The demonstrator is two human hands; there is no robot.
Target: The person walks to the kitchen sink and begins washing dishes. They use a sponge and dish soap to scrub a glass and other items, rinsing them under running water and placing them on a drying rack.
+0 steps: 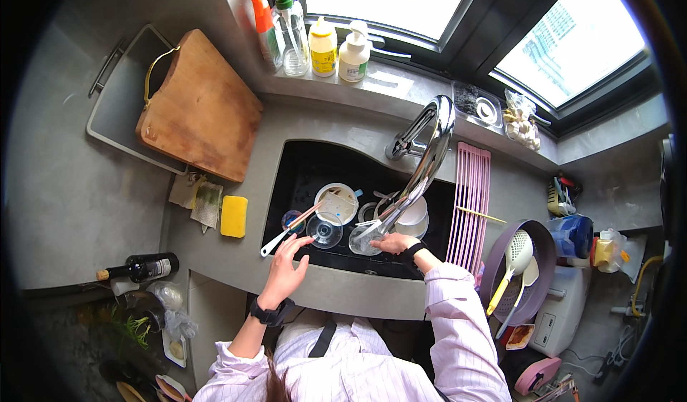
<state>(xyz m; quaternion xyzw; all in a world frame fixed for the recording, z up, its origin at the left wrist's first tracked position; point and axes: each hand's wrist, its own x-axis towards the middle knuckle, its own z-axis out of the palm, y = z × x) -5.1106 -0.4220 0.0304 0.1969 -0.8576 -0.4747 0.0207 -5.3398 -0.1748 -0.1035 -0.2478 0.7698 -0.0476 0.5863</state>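
Note:
My left hand [287, 270] has its fingers spread over the front edge of the black sink [290, 160]. Its fingertips are beside a round clear glass piece [326, 232]; I cannot tell whether they touch it. My right hand [396, 242] grips a clear glass vessel [363, 242] inside the sink. Behind the two glass pieces lies a white bowl [337, 201] with chopsticks [307, 217] leaning on it. A white-handled utensil [273, 244] rests across the sink's left rim. White bowls [413, 214] sit on the right, partly hidden by the chrome faucet [443, 128].
A yellow sponge [234, 217] and a wooden cutting board [201, 107] are on the left. A pink roll-up drying rack [469, 203] covers the sink's right side. Beyond it, a purple pan [542, 252] holds utensils. Several bottles [323, 48] line the windowsill.

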